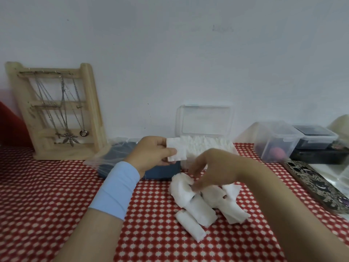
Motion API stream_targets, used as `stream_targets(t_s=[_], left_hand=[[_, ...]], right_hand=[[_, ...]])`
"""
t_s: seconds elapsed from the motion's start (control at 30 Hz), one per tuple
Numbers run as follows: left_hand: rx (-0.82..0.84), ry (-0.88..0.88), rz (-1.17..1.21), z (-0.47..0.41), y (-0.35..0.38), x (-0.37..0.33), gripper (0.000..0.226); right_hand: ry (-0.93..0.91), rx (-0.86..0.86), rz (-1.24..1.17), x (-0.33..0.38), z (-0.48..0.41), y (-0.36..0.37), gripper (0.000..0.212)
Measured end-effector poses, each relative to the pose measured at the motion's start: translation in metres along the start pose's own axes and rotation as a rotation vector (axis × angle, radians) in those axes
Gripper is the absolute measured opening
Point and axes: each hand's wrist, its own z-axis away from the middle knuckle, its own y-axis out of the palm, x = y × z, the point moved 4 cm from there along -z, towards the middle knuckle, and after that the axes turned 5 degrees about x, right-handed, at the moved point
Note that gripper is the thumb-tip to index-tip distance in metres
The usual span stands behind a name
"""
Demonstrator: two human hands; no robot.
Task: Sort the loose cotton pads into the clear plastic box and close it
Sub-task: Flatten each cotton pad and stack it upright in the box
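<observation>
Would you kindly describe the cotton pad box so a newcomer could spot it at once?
Follow the white wall behind the red checked tablecloth, right of centre. The clear plastic box stands there, lid raised. Unlike the storage containers further right, it holds a row of white cotton pads.

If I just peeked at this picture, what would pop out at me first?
Probably the heap of loose cotton pads, bright white on the red dotted tablecloth in the middle, with the right hand reaching into it. Just above, the left hand holds a stack of cotton pads beside the clear plastic box, lid up, pads lined inside. At far left, a wooden stand holds necklaces.
</observation>
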Motion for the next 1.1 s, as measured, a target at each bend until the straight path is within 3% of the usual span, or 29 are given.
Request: stream_targets(t_s=[0.07,0.17,0.23,0.33,0.43,0.53,0.67,1.1], left_hand=[[-0.005,0.001,0.006,-0.001,0.0,0.001,0.013],[-0.039,-0.001,0.007,-0.002,0.001,0.002,0.009],[-0.091,0.002,0.022,-0.003,0.0,0.003,0.006],[-0.162,0.016,0.058,-0.002,-0.002,0.001,0.006],[-0.182,0.018,0.089,-0.001,0.001,0.001,0.004],[-0.078,-0.01,0.182,0.001,0.013,0.0,0.013],[0.081,-0.014,0.319,0.005,0.032,-0.006,0.021],[0.16,-0.062,0.38,0.008,0.038,-0.009,0.03]], right_hand=[[0.004,0.056,0.063,0.002,-0.006,0.012,0.038],[0.011,-0.032,-0.016,-0.004,-0.01,0.009,0.013],[0.024,-0.065,-0.056,-0.01,-0.008,0.002,0.03],[0.003,-0.162,-0.139,-0.012,0.002,-0.011,0.028],[-0.062,-0.331,-0.39,-0.012,0.015,-0.031,0.021],[-0.173,-0.364,-0.725,-0.009,0.022,-0.038,0.029],[-0.119,-0.446,-0.706,-0.003,0.018,-0.031,0.019],[-0.123,-0.434,-0.511,-0.006,0.014,-0.033,0.014]])
